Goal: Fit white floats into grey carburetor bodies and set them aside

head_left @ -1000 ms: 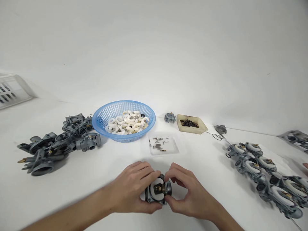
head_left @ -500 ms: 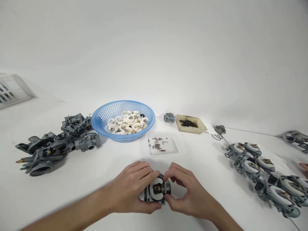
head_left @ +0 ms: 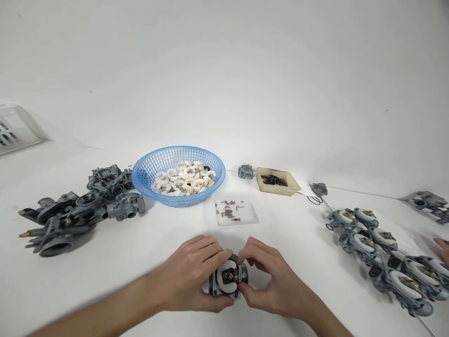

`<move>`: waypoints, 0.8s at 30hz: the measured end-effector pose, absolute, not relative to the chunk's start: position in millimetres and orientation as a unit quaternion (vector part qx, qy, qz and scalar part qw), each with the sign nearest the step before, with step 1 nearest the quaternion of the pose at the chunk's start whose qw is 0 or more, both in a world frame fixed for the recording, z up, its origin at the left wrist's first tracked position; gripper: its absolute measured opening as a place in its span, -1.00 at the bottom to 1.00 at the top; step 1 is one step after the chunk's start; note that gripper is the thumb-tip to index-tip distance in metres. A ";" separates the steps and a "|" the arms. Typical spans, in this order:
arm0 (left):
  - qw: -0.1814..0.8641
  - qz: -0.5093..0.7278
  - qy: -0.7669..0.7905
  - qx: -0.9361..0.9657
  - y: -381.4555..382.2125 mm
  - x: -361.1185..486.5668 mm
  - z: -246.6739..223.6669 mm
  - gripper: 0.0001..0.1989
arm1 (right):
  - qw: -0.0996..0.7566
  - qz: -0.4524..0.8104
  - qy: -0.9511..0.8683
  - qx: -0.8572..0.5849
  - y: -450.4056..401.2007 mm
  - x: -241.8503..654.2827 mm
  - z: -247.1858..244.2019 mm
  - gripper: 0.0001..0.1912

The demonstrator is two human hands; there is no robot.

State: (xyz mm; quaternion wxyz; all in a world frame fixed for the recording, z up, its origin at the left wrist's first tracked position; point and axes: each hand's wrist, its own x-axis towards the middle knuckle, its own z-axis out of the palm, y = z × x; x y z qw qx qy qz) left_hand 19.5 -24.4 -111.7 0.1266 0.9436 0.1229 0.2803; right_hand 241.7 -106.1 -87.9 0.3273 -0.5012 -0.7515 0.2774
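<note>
A grey metal carburetor (head_left: pixel 244 273) sits at the front of the table with its float side facing up. The white C-shaped float (head_left: pixel 221 279) lies in it, around a dark centre with brass parts. My left hand (head_left: pixel 191 276) is closed around the carburetor's left side, fingers along the far edge and thumb along the near edge. From the right, my right hand (head_left: pixel 271 281) grips it, index finger at the far side and thumb at the near side of the float's hinge end. Whether a small pin is between those fingertips is hidden.
Behind are a blue basket (head_left: pixel 140 183) of white floats, a clear tray (head_left: pixel 249 216) of small metal parts and a beige tray (head_left: pixel 280 189) of black rings. Carburetor bodies (head_left: pixel 89 201) pile up left; several with floats (head_left: pixel 403 283) stand right. Another person's hand (head_left: pixel 442 248) shows at the right edge.
Both my hands keep the same hold on the carburetor. The view has shifted very slightly, and more of the other person's hand shows at the right edge.
</note>
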 end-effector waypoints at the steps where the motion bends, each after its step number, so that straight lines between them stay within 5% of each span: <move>1: 0.127 0.280 0.123 0.944 -24.4 19.5 -111.5 -0.49 | 0.328 0.277 -0.752 -0.501 -106.0 241.4 -87.4 -0.63; 24: 0.127 0.277 0.125 0.944 -24.8 19.5 -112.4 -0.48 | 0.313 0.246 -0.772 -0.496 -109.1 240.9 -84.8 -0.58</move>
